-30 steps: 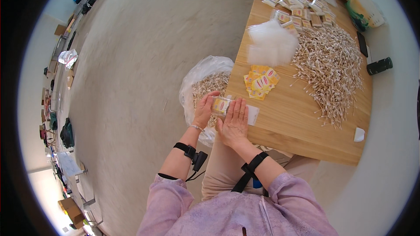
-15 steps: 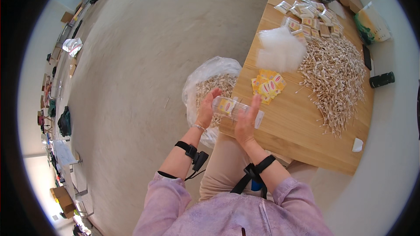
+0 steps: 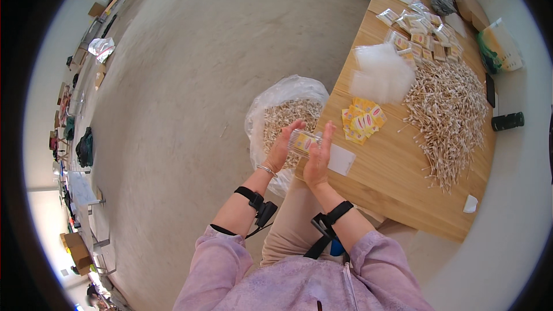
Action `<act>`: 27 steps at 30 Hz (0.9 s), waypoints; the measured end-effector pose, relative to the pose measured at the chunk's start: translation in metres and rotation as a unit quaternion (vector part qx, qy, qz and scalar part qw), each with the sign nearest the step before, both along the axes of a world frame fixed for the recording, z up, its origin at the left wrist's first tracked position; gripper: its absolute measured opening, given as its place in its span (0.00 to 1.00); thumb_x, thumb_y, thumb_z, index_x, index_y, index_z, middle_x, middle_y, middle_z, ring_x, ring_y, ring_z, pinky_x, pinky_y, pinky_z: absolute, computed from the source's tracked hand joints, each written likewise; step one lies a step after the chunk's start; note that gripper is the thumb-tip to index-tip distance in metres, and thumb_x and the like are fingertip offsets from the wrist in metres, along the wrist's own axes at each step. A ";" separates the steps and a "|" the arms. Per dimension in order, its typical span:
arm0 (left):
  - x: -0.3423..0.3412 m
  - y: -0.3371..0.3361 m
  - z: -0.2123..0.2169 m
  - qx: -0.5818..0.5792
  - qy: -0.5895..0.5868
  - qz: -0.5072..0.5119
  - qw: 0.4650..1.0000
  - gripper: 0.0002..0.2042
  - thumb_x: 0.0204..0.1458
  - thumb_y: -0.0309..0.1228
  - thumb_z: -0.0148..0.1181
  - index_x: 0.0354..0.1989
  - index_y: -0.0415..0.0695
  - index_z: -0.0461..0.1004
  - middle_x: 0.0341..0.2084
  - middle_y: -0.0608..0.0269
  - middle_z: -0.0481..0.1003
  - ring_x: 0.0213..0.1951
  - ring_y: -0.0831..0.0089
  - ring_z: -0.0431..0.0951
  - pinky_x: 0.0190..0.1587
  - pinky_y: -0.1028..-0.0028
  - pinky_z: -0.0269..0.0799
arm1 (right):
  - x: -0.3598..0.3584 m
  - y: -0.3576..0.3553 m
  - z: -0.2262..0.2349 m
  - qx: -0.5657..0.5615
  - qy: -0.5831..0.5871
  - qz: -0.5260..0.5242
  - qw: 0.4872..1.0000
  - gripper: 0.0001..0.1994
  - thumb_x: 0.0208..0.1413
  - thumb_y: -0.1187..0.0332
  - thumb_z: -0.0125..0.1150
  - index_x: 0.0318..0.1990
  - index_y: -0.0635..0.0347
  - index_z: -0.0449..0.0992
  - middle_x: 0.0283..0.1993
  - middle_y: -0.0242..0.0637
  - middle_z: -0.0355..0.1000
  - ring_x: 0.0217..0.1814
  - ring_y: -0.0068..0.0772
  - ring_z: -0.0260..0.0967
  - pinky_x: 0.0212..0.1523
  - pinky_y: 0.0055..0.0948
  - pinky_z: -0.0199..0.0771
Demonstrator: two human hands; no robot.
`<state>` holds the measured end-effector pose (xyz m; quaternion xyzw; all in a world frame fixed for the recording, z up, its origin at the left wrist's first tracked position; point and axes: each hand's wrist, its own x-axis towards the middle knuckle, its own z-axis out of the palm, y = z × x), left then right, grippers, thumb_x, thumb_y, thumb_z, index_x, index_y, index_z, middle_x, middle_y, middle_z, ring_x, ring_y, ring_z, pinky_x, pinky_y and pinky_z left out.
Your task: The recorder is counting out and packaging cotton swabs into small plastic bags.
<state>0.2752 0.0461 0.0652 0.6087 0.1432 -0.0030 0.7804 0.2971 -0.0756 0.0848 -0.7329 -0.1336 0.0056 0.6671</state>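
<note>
Between my two palms is a clear plastic pack of cotton swabs (image 3: 300,141) with a yellow card inside. My left hand (image 3: 279,148) presses one end of it, fingers stretched out. Against the other end lies my right hand (image 3: 317,160), its fingers also straight and partly covering the pack. I hold it just off the near left edge of the wooden table (image 3: 397,178), above a big clear bag (image 3: 258,116) of loose cotton swabs on the floor. Close to my right hand a white card (image 3: 342,160) rests on the table.
On the table lie yellow cards (image 3: 363,122), a stack of clear plastic sleeves (image 3: 381,78), a large heap of loose cotton swabs (image 3: 446,118) and several filled packs (image 3: 423,29). A black cylinder (image 3: 507,121) and a green-and-white bag (image 3: 500,47) stand along the wall side.
My palms have come closer together on the pack, the right hand shifting left. More of the white card shows beside it. The whole view has shifted slightly.
</note>
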 end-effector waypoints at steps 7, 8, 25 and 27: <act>-0.003 0.002 -0.002 0.035 -0.023 -0.002 0.999 0.32 0.63 0.54 0.29 0.65 0.40 0.55 0.59 0.54 0.64 0.61 0.68 0.61 0.64 0.71 0.52 | -0.002 0.015 -0.001 0.019 -0.013 0.005 1.000 0.33 0.62 0.55 0.40 0.66 0.74 0.46 0.72 0.54 0.39 0.76 0.51 0.28 0.71 0.40 0.26; -0.003 0.002 -0.003 0.022 -0.024 0.004 0.999 0.31 0.63 0.52 0.31 0.65 0.40 0.55 0.58 0.53 0.65 0.60 0.68 0.62 0.63 0.71 0.53 | -0.002 0.015 -0.001 0.020 -0.014 0.006 1.000 0.33 0.62 0.55 0.40 0.66 0.74 0.46 0.72 0.54 0.39 0.76 0.51 0.28 0.71 0.40 0.26; 0.001 -0.004 -0.014 0.139 0.114 0.108 0.978 0.19 0.61 0.36 0.46 0.56 0.36 0.66 0.49 0.55 0.72 0.50 0.71 0.72 0.53 0.73 0.66 | 0.013 -0.058 0.018 -0.078 -0.034 -0.006 0.996 0.28 0.53 0.74 0.46 0.64 0.69 0.54 0.69 0.53 0.46 0.75 0.51 0.34 0.71 0.39 0.33; 0.004 -0.006 -0.008 0.241 0.093 0.116 0.959 0.20 0.61 0.36 0.46 0.57 0.35 0.65 0.51 0.52 0.71 0.51 0.68 0.71 0.56 0.71 0.64 | 0.037 -0.118 0.023 -0.213 -0.125 -0.171 0.954 0.28 0.51 0.73 0.48 0.62 0.66 0.57 0.67 0.50 0.51 0.73 0.50 0.40 0.70 0.43 0.36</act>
